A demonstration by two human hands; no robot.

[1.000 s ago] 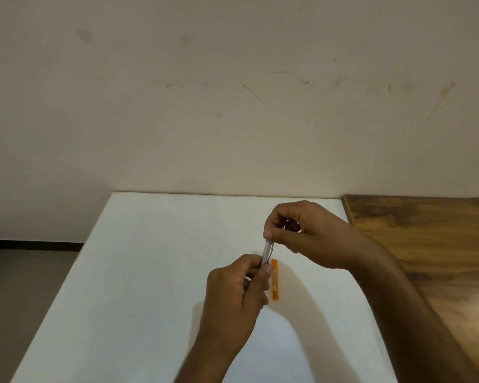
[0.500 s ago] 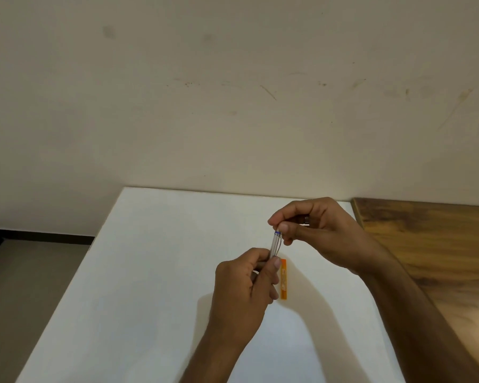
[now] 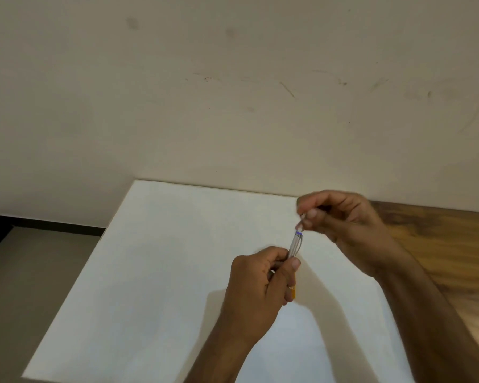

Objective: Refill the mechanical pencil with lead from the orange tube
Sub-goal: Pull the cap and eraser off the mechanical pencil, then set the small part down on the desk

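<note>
At the left of the frame lies a bare grey floor (image 3: 25, 286) with a dark skirting strip, and beside it the white rectangular tabletop (image 3: 155, 272) fills the lower middle. Just right of centre, the left hand (image 3: 260, 288) is closed around the lower barrel of the clear plastic mechanical pencil (image 3: 295, 246), holding it nearly upright with its blue-ringed top end pointing up — a sensible pose, I judge, for dropping lead in from above. Under that hand, mostly hidden by the fingers, the small orange lead tube (image 3: 293, 293) lies on the white surface; only its lower end shows, so it looks untouched for now. Further right, the right hand (image 3: 343, 222) hovers just above the pencil's top, thumb and forefinger pinched together on something small and pale — probably the pencil's cap or eraser, though blur makes it hard to tell. The two hands are close but not touching. At the right edge a brown wood-grain tabletop (image 3: 440, 244) adjoins the white one.
</note>
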